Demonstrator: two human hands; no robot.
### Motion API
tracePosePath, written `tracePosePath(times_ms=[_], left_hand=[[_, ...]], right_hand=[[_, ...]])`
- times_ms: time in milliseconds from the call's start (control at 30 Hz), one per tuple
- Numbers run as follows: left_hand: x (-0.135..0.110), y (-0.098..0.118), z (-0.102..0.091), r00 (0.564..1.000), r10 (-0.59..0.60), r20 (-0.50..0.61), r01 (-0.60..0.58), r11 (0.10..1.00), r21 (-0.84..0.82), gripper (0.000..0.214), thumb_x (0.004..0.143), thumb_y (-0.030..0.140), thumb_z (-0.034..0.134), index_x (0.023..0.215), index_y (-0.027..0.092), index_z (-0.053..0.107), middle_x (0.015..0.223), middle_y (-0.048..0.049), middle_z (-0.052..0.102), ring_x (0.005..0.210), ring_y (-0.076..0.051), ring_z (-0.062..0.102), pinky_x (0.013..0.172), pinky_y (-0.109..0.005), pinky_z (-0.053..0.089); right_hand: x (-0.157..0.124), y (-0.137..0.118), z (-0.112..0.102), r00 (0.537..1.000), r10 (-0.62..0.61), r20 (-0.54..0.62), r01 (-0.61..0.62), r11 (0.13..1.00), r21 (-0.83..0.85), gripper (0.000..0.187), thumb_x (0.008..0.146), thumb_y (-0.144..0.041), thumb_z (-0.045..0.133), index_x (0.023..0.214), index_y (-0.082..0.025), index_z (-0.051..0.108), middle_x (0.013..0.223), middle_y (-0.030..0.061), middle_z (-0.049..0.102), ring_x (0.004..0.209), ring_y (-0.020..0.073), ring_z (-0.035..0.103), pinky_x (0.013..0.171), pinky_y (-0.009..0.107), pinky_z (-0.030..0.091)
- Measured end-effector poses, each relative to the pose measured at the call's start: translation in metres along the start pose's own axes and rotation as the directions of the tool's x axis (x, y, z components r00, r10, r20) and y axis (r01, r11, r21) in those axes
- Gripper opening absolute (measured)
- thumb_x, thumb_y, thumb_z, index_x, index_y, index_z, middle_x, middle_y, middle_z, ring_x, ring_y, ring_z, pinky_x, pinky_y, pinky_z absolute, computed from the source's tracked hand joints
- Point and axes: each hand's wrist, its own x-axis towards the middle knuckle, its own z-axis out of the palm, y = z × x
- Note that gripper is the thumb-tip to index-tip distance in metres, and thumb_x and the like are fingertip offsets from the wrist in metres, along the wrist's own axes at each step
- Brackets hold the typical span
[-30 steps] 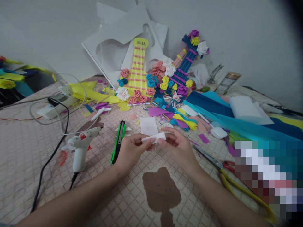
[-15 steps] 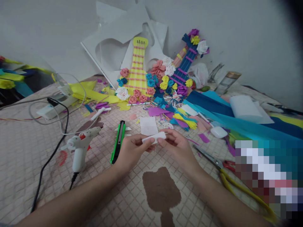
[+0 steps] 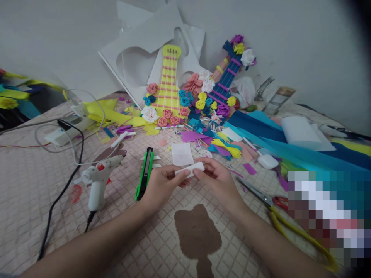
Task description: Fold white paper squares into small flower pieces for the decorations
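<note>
My left hand (image 3: pixel 160 184) and my right hand (image 3: pixel 216 179) meet above the quilted mat, both pinching one small folded white paper strip (image 3: pixel 190 169) between thumb and fingers. Just beyond the strip a flat white paper square (image 3: pixel 182 153) lies on the mat. A green utility knife (image 3: pixel 145 173) rests right beside my left hand. Yellow-handled scissors (image 3: pixel 272 208) lie to the right of my right forearm.
A white glue gun (image 3: pixel 97 181) with a black cord stands at the left. Two paper guitars (image 3: pixel 169 87) decorated with paper roses lean on the wall behind scattered coloured scraps. Blue crepe sheets (image 3: pixel 290 144) and a white roll (image 3: pixel 301 133) fill the right.
</note>
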Motion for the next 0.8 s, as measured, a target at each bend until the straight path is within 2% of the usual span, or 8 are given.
tracePosePath(times_ms=[200,800], left_hand=[[0.0003,-0.0051,-0.0016,0.998,0.045,0.045,-0.050,0.991,0.124,0.026,0.070,0.037,0.063,0.069,0.011,0.068,0.061,-0.0062,0.067,0.054,-0.014,0.061,0.052,-0.021,0.050],[0.0000,-0.0035,-0.0006,0.999,0.027,0.031,-0.029,0.996,0.086,0.023,0.074,0.034,0.061,0.067,0.012,0.067,0.061,-0.0047,0.067,0.054,-0.011,0.061,0.052,-0.018,0.049]], right_hand=[[0.0005,0.0012,-0.0005,1.000,-0.017,-0.008,0.017,1.000,-0.008,0.033,0.068,-0.033,0.065,0.096,-0.019,0.055,0.079,0.0027,0.066,0.070,0.0146,0.059,0.064,0.027,0.044],[-0.0010,-0.0019,0.0005,1.000,0.008,-0.016,-0.007,1.000,0.030,0.033,0.067,-0.031,0.066,0.096,-0.020,0.055,0.079,0.0013,0.066,0.073,0.0137,0.059,0.068,0.027,0.043]])
